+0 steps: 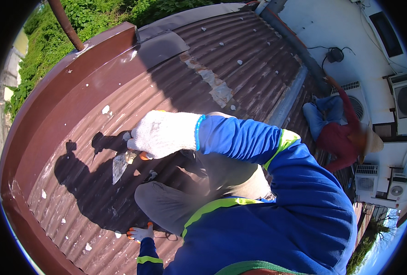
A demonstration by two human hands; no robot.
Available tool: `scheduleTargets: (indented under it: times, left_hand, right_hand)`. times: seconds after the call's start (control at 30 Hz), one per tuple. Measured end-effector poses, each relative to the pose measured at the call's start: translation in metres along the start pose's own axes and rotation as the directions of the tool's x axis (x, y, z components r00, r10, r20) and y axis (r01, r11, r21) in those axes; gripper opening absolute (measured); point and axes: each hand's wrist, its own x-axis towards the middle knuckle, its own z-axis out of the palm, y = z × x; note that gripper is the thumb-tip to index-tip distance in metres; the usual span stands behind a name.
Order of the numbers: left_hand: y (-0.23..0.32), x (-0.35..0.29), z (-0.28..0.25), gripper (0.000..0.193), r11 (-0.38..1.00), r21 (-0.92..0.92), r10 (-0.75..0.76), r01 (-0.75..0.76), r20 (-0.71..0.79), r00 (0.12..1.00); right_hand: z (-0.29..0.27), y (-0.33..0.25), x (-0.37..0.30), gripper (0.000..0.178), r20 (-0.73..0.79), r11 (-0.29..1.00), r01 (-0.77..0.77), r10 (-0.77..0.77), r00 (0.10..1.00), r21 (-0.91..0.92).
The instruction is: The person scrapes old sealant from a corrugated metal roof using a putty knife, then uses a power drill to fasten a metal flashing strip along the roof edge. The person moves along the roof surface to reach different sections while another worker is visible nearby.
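My right hand (164,133), in a white knit glove with a blue cuff, is closed around a putty knife (119,168). The knife's flat, pale grey blade points down toward the brown corrugated metal roof (89,160); I cannot tell whether it touches. Some whitish-tan stuff sits near the top of the blade, and the glove hides the handle. Lower down, my left hand (140,232), gloved in white with orange fingertips, rests on the roof with fingers spread and holds nothing. My bent knee (160,201) in grey trousers lies between the two hands.
A raised brown metal edge (38,123) curves along the left, with greenery beyond. White patches and a rusty strip (210,80) mark the roof. Another person (336,137) in a red top and straw hat sits by the white wall with air-conditioner units (404,98).
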Motion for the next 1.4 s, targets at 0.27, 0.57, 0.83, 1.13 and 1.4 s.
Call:
scheduleTargets:
  times: [0.27,0.57,0.83,1.13,1.4]
  left_hand:
    - [-0.001,0.004,0.003,0.14,0.999,0.038,0.012,-0.013,0.01,1.0]
    - [0.0,0.003,0.001,0.14,1.0,-0.002,-0.003,0.003,0.009,1.0]
    - [0.0,-0.003,-0.004,0.142,0.999,-0.051,-0.006,0.008,0.028,1.0]
    - [-0.004,-0.004,-0.001,0.141,0.995,-0.092,0.035,-0.036,-0.013,0.999]
    - [-0.003,-0.008,-0.002,0.14,0.995,-0.097,0.036,-0.038,-0.019,0.999]
  right_hand:
    - [0.007,0.0,0.002,0.032,-0.014,1.0,-0.007,0.007,1.0,-0.024]
    - [0.003,-0.003,0.0,0.028,-0.006,0.995,0.073,-0.073,0.997,-0.075]
    - [-0.001,-0.007,0.004,0.024,0.046,0.997,0.061,-0.058,0.997,-0.056]
    - [0.017,-0.022,0.004,0.024,0.247,0.989,0.123,-0.099,0.964,-0.086]
    - [0.021,-0.018,0.006,0.029,0.2,0.969,0.187,-0.154,0.968,-0.163]
